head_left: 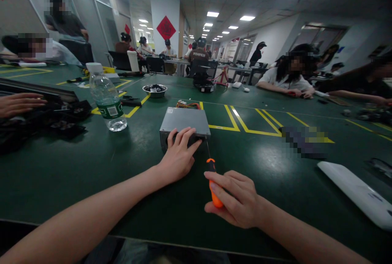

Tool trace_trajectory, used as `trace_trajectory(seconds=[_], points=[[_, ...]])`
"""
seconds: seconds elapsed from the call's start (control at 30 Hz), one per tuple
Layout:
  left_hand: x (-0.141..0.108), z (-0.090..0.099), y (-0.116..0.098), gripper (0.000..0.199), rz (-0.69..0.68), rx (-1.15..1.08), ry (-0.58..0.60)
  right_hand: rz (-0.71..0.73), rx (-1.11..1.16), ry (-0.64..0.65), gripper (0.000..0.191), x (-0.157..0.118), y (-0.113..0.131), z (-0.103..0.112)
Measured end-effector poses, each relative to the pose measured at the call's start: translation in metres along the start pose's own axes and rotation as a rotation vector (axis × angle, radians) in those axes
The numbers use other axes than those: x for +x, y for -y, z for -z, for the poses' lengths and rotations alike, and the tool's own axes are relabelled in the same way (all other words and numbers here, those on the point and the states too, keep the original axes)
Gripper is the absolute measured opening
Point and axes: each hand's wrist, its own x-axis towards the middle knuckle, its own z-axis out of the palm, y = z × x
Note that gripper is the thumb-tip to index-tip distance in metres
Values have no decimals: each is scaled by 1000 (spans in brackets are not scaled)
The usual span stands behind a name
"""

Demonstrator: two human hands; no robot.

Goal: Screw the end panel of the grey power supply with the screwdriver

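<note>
A grey metal computer power supply (185, 120) sits on the green table, its bundle of coloured wires (188, 105) coming out at the far side. My left hand (180, 155) holds its near side, fingertips over the top edge and front face. In my right hand (237, 196) is an orange and black screwdriver (212, 174), gripped by the handle. Its thin shaft points away from me, the tip at the right end of the power supply's front face. Whether the tip sits in a screw is too small to tell.
Left of the power supply stands a clear plastic bottle (110, 110). Behind are a metal bowl (154, 90) with dark pieces and a black object (202, 82). A white casing (357, 194) lies at right. A person's hand (20, 104) rests on black parts at far left.
</note>
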Motion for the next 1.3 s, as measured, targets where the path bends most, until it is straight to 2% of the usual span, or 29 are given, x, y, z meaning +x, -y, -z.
trace_trajectory(seconds=[0.17, 0.33, 0.47, 0.63, 0.73, 0.87, 1.03, 1.17, 1.3], points=[[1, 2, 0, 50, 8, 8, 16, -64, 123, 9, 34, -4, -2, -3], [-1, 3, 1, 51, -6, 13, 21, 39, 39, 103, 27, 1, -3, 0], [-1, 3, 1, 51, -14, 20, 3, 71, -47, 40, 21, 3, -1, -1], [-2, 2, 2, 49, -27, 25, -14, -17, 23, -32, 26, -1, -2, -5], [-2, 1, 4, 49, -32, 22, -19, 13, 50, -2, 26, 0, -2, -3], [-2, 0, 6, 50, -40, 18, -16, 83, -25, 95, 28, 6, 0, 0], [-2, 0, 7, 50, -48, 2, -11, 52, -51, 34, 23, 7, 3, -4], [-2, 2, 7, 49, -47, 1, -9, -27, 46, -17, 30, 2, 3, -9], [-2, 3, 6, 49, -48, 12, -7, 0, 52, 32, 29, 3, 2, -7]])
